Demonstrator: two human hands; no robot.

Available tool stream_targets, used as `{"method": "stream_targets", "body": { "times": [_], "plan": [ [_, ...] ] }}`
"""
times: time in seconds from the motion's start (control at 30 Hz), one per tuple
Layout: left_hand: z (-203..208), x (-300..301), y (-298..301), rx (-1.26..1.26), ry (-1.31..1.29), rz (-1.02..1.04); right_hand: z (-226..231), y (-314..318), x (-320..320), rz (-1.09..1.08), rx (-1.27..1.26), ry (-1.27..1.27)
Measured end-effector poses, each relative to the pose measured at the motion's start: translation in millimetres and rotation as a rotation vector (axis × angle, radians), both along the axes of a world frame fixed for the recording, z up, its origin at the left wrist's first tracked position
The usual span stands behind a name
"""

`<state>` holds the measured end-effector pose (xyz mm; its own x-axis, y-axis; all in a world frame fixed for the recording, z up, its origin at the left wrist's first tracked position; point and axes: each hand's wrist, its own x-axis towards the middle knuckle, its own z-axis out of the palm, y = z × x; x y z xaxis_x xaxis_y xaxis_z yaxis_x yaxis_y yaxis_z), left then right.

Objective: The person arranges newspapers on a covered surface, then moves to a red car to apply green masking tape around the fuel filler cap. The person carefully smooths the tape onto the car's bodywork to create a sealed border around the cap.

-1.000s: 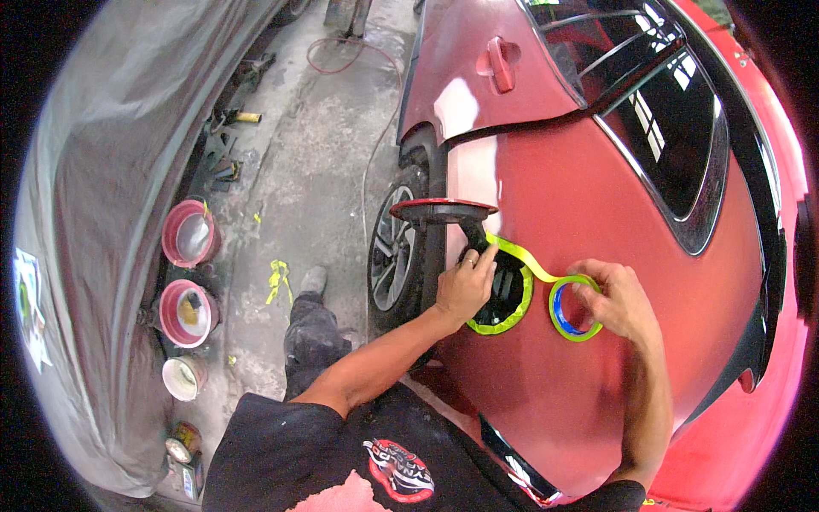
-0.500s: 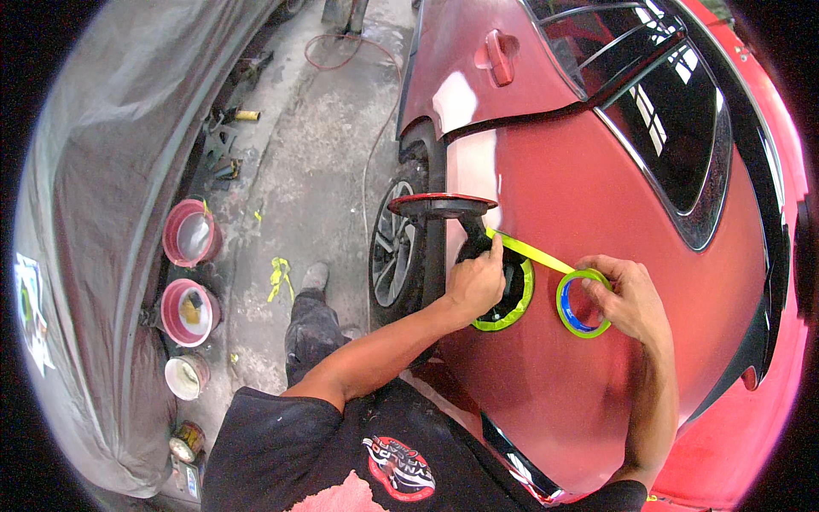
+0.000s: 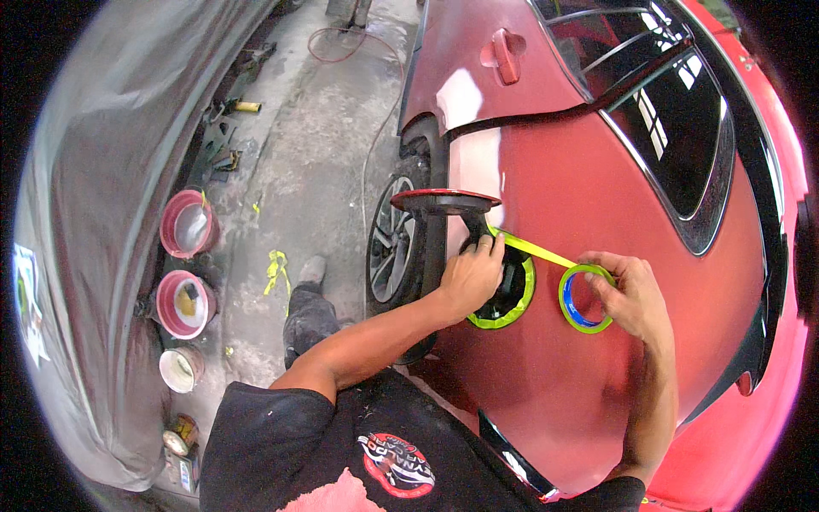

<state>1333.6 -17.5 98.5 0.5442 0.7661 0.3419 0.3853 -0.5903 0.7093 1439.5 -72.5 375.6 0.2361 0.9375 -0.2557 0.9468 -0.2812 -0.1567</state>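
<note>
My right hand (image 3: 630,294) grips a roll of yellow-green masking tape (image 3: 607,324), its blue core showing. From the roll a taut strip (image 3: 546,253) runs left to the upper edge of the round fuel filler opening in a red car panel. There my left hand (image 3: 473,277) is closed, fingertips together at the strip's end; part of them is hidden inside the dark recess. Yellow-green tape (image 3: 503,321) lines the opening's lower and right rim. The fuel door (image 3: 445,201) stands swung out on its black hinge arm, just above my left hand.
Below the fuel door is the car's wheel (image 3: 394,243). Along the left stand a pink bucket (image 3: 171,243), another pink bucket (image 3: 166,320) and a white tub (image 3: 182,369), beside a grey draped cover (image 3: 94,256). Crumpled yellow tape (image 3: 276,273) and a hose (image 3: 375,136) lie on the concrete.
My left fingers have shifted slightly, bending in more at the upper edge of the opening. The roll stays in my right hand, nearly still, with the strip taut. The view has moved a little.
</note>
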Motion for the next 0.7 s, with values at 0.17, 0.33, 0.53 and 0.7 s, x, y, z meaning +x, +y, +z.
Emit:
{"method": "stream_targets", "body": {
  "times": [0.17,0.33,0.53,0.7],
  "plan": [
    [-16,5,5,0.039,-0.227,0.057,-4,2,-9,0.047,0.016,-0.049],
    [-20,13,11,0.073,-0.211,0.088,-10,-3,-16,-0.06,-0.126,-0.066],
    [-38,19,29,0.268,-0.327,0.014,-17,-12,-16,-0.158,-0.096,-0.037],
    [-53,27,28,0.37,-0.508,0.028,-13,-12,-10,-0.143,-0.085,-0.092]
  ]
}}
